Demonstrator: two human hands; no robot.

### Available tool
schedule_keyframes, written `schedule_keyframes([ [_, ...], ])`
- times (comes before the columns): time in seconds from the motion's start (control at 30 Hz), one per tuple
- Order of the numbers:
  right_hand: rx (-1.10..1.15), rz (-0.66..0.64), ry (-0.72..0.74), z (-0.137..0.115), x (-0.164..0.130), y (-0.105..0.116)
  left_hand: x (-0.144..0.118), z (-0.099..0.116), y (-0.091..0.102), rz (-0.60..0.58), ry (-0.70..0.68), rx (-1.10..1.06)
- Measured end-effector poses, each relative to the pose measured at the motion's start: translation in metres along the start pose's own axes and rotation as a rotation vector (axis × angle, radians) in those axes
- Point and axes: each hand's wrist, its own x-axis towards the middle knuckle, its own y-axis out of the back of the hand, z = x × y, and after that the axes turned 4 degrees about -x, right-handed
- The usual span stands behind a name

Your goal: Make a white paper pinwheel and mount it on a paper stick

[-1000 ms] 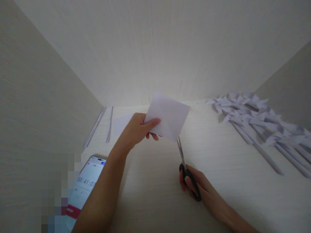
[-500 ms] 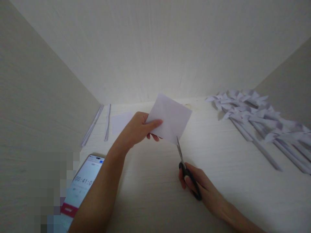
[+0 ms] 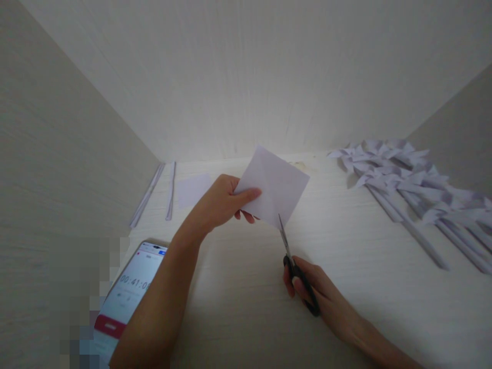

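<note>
Desk (image 3: pixel 246 307): pinwheels (image 3: pixel 407 184) well right of your grips | paper (image 3: pixel 279 187): pinched aloft in your left hand (image 3: pixel 221 202), lower corner at the blade tips | scissors (image 3: pixel 294 266): clasped in your right hand (image 3: pixel 319 292), blades pointing up-left into the paper.

- Soft, dim, even light; brightest on the worktop (image 3: pixel 346 246) just behind the paper square (image 3: pixel 277 187).
- Faint shadows lie under both forearms, nearer than the paper.
- Side walls bend wide at the edges.
- A pixelated patch blurs the corner left of the phone (image 3: pixel 126 297).
</note>
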Motion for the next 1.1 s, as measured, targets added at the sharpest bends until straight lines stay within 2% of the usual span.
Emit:
schedule_keyframes([
  [1.1, 0.009, -0.015, -0.006, 0.0044, 0.0005, -0.001, -0.0005, 0.0013, 0.0015, -0.032, -0.009, 0.086],
])
